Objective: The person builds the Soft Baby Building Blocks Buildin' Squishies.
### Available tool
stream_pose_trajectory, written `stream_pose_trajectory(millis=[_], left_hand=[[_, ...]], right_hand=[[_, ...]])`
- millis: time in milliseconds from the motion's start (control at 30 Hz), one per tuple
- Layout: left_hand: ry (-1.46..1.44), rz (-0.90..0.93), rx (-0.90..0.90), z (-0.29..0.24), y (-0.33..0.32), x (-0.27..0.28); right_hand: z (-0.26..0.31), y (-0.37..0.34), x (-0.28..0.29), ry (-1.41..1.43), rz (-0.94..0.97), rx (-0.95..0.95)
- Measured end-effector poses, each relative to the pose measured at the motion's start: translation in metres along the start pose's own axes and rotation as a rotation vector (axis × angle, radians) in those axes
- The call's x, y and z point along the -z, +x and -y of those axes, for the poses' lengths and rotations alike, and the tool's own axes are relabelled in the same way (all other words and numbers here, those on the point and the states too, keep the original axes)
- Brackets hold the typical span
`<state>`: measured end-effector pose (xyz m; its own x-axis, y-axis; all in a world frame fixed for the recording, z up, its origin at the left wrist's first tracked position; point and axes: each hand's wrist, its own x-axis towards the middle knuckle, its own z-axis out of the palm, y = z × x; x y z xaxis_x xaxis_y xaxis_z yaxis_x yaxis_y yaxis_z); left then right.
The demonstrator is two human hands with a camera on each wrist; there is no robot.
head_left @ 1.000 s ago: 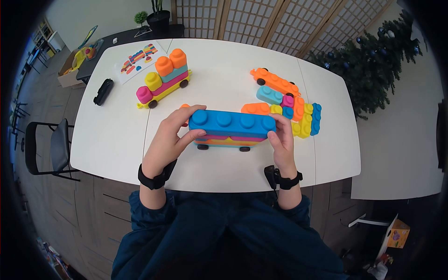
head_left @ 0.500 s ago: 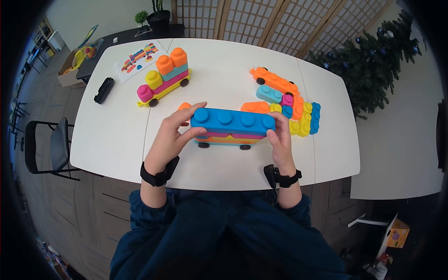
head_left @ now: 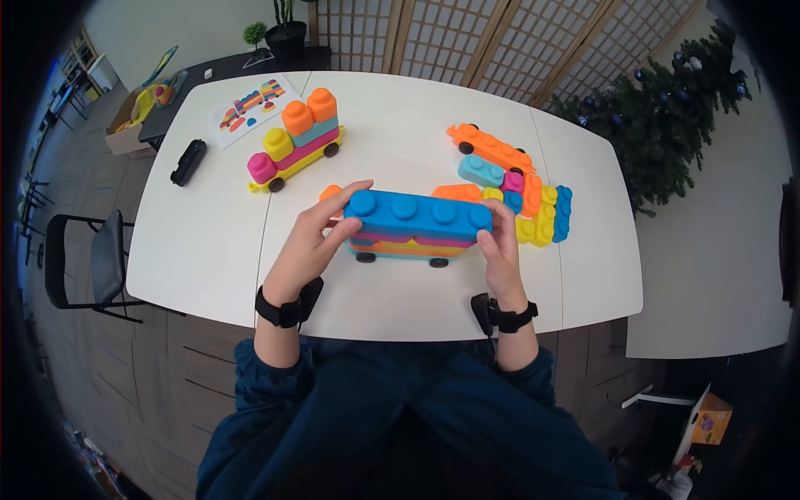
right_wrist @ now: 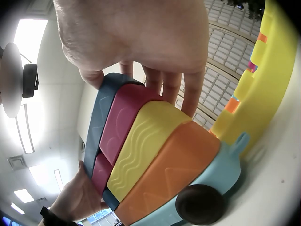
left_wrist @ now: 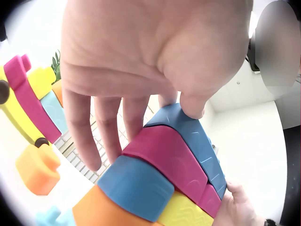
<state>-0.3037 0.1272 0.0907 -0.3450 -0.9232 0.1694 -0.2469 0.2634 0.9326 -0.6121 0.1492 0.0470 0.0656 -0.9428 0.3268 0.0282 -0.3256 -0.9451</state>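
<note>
A long blue block (head_left: 417, 218) with a row of studs tops a stacked block car near the table's front. In the left wrist view, my left hand (left_wrist: 150, 52) holds the blue block's left end, thumb on the near side. My right hand (head_left: 502, 254) grips its other end, thumb in front and fingers behind. Under it, the right wrist view shows magenta blocks (right_wrist: 124, 113), a yellow block (right_wrist: 141, 146), an orange block (right_wrist: 174, 160) and a light-blue wheeled base (right_wrist: 225, 165). A smaller blue block (left_wrist: 136, 186) sits below the magenta layer at the left end.
A yellow wheeled car (head_left: 312, 157) with stacked blocks stands back left, near a picture sheet (head_left: 250, 112) and a black case (head_left: 189, 162). An orange wheeled base (head_left: 492, 148) and several loose blocks (head_left: 546, 221) lie right. An orange block (head_left: 331, 192) sits behind my left hand.
Both hands keep hold of the blue block's ends. My left thumb has shifted slightly upward on its near side. The stack stays nearly in place.
</note>
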Motion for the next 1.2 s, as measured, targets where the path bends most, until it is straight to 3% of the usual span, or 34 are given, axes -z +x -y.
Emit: stream_pose_trajectory(millis=[467,567,633,667,733,867,933,1067,1133,1200], left_hand=[[0.043,-0.004,0.008,0.003,0.017,0.006],[-0.006,-0.045,-0.072,0.022,0.023,0.017],[0.086,-0.25,0.069,0.034,0.029,0.021],[0.086,-0.247,0.067,0.041,0.031,0.023],[0.691,-0.126,0.18,0.053,0.035,0.026],[0.816,-0.101,0.113,0.063,0.045,0.019],[0.853,-0.029,0.202,0.064,0.052,0.02],[0.691,-0.196,0.096,0.045,0.05,0.025],[0.412,-0.316,-0.098,0.016,0.047,0.029],[0.285,-0.297,-0.166,-0.006,0.043,0.033]], right_hand=[[0.001,0.017,0.004,-0.091,0.019,-0.045],[0.001,0.016,0.005,-0.08,0.031,-0.061],[-0.004,0.017,0.007,-0.071,0.04,-0.058],[-0.003,0.017,0.006,-0.071,0.036,-0.057],[0.001,0.017,0.004,-0.069,0.033,-0.057],[0.0,0.017,0.004,-0.056,0.034,-0.063],[-0.002,0.017,0.004,-0.078,0.031,-0.042],[-0.002,0.017,0.001,-0.058,-0.012,0.008],[-0.001,0.017,0.001,-0.062,-0.01,0.004],[-0.002,0.016,0.001,-0.067,-0.009,0.007]])
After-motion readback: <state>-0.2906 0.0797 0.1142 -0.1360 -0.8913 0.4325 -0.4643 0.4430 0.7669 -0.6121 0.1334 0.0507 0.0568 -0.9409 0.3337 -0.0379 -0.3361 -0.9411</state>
